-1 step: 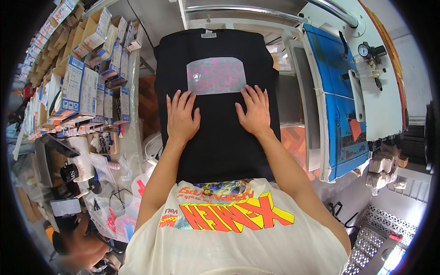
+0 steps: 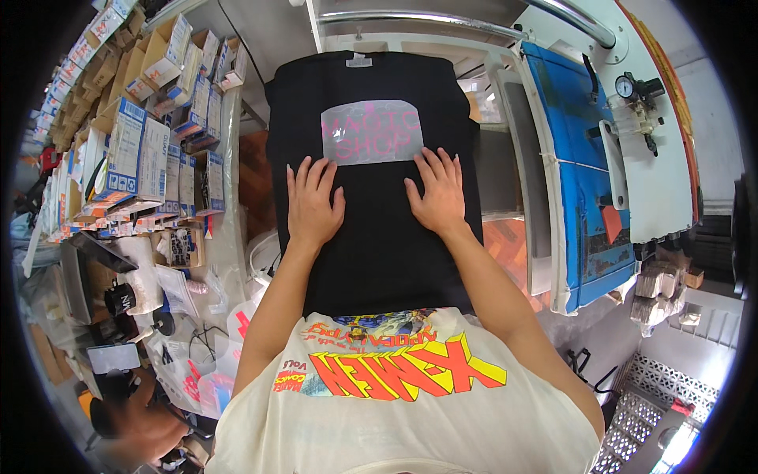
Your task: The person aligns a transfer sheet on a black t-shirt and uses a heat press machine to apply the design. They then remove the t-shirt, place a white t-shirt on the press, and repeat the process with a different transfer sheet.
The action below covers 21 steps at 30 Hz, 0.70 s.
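A black T-shirt (image 2: 371, 237) lies spread out flat in front of me, a small pale label at its collar. On its upper part is a translucent rectangular film (image 2: 371, 126) with rounded top corners and pink lettering. My left hand (image 2: 314, 201) lies open on the shirt just below the film's left corner, fingers pointing forward, fingertips beside its lower edge. My right hand (image 2: 434, 193) lies open below the right corner, its fingers apart and touching near that edge. Both hands are empty and palm down.
At left stand stacked cardboard boxes (image 2: 138, 154) and a cluttered table. At right are a blue padded press platen (image 2: 584, 261), a pressure gauge (image 2: 625, 87) and a metal bar (image 2: 418, 19) along the back. Another person (image 2: 138, 419) is at the lower left, in cream-coloured surroundings of bags and papers.
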Each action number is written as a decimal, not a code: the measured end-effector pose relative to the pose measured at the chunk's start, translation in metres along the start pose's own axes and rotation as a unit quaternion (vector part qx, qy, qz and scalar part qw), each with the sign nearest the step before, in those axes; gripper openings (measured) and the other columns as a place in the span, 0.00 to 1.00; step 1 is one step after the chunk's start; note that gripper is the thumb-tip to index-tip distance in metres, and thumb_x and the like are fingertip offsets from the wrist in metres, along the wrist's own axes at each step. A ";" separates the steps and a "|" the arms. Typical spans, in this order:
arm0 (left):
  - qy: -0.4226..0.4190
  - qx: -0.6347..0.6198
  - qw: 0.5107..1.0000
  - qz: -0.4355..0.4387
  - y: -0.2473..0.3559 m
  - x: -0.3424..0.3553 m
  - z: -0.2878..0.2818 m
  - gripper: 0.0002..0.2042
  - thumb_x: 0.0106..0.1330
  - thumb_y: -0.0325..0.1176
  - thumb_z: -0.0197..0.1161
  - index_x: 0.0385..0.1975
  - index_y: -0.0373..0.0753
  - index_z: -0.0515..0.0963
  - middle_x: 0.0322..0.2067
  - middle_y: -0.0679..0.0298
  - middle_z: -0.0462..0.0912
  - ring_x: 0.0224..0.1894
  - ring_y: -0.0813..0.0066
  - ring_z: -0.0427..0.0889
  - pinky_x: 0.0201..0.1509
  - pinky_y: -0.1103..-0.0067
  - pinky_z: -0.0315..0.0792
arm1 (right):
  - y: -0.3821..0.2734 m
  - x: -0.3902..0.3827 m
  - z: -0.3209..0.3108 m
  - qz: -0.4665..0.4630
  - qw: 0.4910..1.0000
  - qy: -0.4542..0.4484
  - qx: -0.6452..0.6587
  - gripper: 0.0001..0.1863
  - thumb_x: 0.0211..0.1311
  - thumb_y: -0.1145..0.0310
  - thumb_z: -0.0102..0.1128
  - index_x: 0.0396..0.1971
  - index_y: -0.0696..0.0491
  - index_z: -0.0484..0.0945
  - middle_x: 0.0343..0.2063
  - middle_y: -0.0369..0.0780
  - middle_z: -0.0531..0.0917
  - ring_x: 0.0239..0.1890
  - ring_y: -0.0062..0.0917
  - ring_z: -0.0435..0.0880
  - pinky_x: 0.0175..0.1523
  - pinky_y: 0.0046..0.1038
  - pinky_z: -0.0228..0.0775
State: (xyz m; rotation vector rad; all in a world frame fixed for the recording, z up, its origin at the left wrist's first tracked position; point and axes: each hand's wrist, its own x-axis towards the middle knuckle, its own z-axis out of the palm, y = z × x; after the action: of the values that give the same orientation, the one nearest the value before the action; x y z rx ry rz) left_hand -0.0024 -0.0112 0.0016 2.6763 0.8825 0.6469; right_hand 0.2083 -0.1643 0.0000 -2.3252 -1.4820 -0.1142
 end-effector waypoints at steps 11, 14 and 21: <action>0.019 0.002 1.000 0.008 -0.002 0.008 0.002 0.23 0.65 0.35 0.62 0.60 0.37 0.76 0.61 0.58 0.74 0.70 0.50 0.65 0.77 0.47 0.49 | 0.003 0.009 0.003 -0.008 1.000 0.006 -0.005 0.27 0.67 0.56 0.59 0.62 0.53 0.76 0.66 0.42 0.73 0.74 0.42 0.61 0.80 0.51 0.42; 0.013 -0.002 1.000 0.006 -0.003 0.006 0.003 0.23 0.65 0.35 0.62 0.60 0.37 0.76 0.61 0.58 0.74 0.70 0.50 0.65 0.77 0.47 0.49 | 0.003 0.007 0.004 -0.007 1.000 0.004 -0.008 0.27 0.67 0.55 0.59 0.62 0.53 0.76 0.67 0.41 0.72 0.74 0.42 0.61 0.80 0.50 0.42; 0.017 -0.006 1.000 0.002 -0.004 0.004 0.004 0.23 0.65 0.35 0.63 0.60 0.37 0.76 0.61 0.58 0.74 0.70 0.50 0.65 0.77 0.47 0.50 | 0.002 0.007 0.005 -0.010 1.000 0.007 -0.008 0.27 0.67 0.55 0.60 0.62 0.52 0.76 0.67 0.41 0.72 0.74 0.42 0.61 0.80 0.50 0.42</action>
State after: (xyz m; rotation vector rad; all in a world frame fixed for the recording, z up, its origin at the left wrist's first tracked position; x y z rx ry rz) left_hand 0.0002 -0.0055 -0.0019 2.6656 0.8787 0.6997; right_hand 0.2131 -0.1573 -0.0030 -2.3175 -1.5031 -0.1462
